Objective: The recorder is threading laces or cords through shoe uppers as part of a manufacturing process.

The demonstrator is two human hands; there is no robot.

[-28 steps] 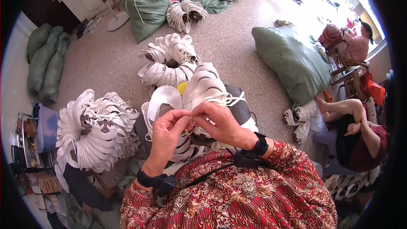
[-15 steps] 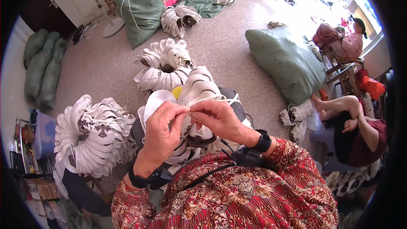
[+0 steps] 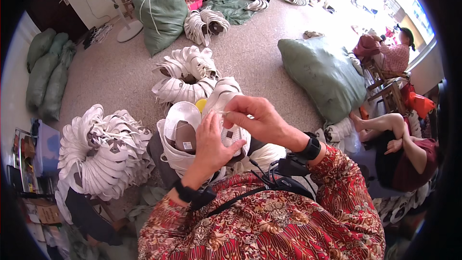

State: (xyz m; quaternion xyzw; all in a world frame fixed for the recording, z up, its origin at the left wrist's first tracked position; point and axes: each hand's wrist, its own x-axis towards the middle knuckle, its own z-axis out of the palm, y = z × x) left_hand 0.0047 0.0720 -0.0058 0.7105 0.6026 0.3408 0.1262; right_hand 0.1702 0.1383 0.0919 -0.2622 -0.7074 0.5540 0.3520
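White shoe uppers [image 3: 226,86] with brown linings sit bunched on my lap. One has a perforated toe [image 3: 235,134]; another opens beside my left hand, showing a brown insole-shaped lining [image 3: 185,136] with a small white label. My left hand [image 3: 211,142] lies over the perforated upper, fingers stretched out and thumb apart. Right above its fingertips, my right hand [image 3: 257,118] is closed in a pinch on a thin white lace [image 3: 222,112]. The lace's far end is hidden by my fingers. A yellow round piece [image 3: 200,104] shows behind the uppers.
Ringed bundles of white uppers [image 3: 106,156] stand to my left, with another bundle [image 3: 187,74] ahead. Big green sacks [image 3: 322,72] lie on the floor [image 3: 255,43]. A fan [image 3: 129,31] stands at the far left. Other people [image 3: 392,55] sit at the right.
Both hands were pinching together over the uppers. My left hand has lowered and straightened its fingers; my right hand has shifted slightly, still pinching. The toe and lining are now more exposed.
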